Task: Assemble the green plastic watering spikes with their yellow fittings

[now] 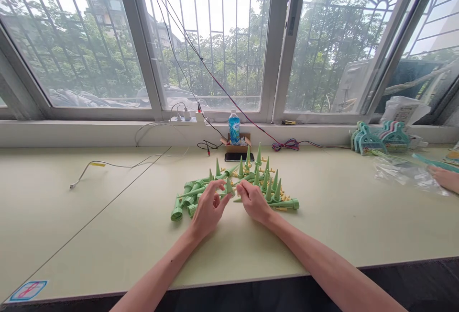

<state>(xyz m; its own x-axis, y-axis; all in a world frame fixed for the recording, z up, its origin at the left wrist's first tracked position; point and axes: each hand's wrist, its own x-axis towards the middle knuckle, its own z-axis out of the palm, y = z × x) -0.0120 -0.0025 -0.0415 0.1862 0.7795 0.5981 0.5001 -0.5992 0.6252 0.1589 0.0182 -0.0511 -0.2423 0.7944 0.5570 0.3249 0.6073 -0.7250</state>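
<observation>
My left hand [209, 209] pinches a green plastic cone-shaped spike [229, 186] by its base, point upward. Close on its right, my right hand [254, 203] has its fingers pressed together; what they hold, if anything, is too small and hidden to name. Around both hands spreads a heap of green spikes. Several hollow-capped spikes [195, 191] lie on their sides at the left. Other green cones [277, 191] stand upright on the right, among small yellow plastic pieces [284, 195]. One spike lying flat [287, 204] is just right of my right wrist.
Behind the heap are a dark phone [238, 157], a small cardboard box [244, 148] and a blue-labelled bottle [234, 128]. Cables [287, 144] run along the sill and table [107, 245]. At far right, another person's hand [446, 177] is near plastic bags [409, 174] and teal hangers [367, 139].
</observation>
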